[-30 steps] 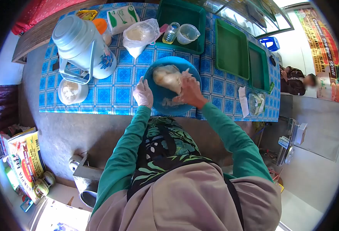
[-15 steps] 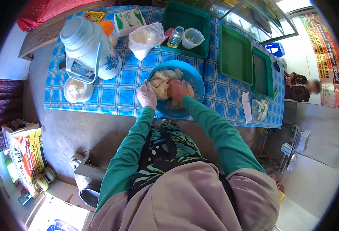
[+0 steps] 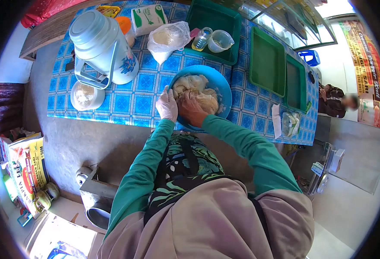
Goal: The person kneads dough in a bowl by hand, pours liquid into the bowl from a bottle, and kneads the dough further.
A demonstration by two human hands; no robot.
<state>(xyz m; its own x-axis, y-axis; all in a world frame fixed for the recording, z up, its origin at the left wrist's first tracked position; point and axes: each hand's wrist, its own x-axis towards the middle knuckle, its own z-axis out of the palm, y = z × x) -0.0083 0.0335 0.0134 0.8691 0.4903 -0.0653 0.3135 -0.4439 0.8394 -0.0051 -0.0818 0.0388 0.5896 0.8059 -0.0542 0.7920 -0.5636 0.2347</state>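
Observation:
A pale lump of dough (image 3: 206, 102) fills much of a round blue basin (image 3: 222, 82) near the table's front edge. My left hand (image 3: 167, 106), whitish as if gloved or floury, is closed on the basin's left rim. Inside the basin, my right hand (image 3: 191, 109) grips the near left part of the dough, its fingers curled and sunk partly into it. Fingertips of that hand are hidden in the dough. Bits of dough or flour cling to the basin's inner wall.
Behind the basin stand a bag of flour (image 3: 163, 43), a large thermos (image 3: 99, 47), and a dark green tray (image 3: 193, 17) holding a measuring cup (image 3: 220, 41) and a glass (image 3: 202, 39). A white tub (image 3: 86, 96) sits left. More green trays (image 3: 267, 60) lie right; a person (image 3: 334, 100) is beyond.
My right hand has moved left and nearer within the basin, from the dough's middle to its near left part. The dough's shape has changed. My left hand stays on the rim.

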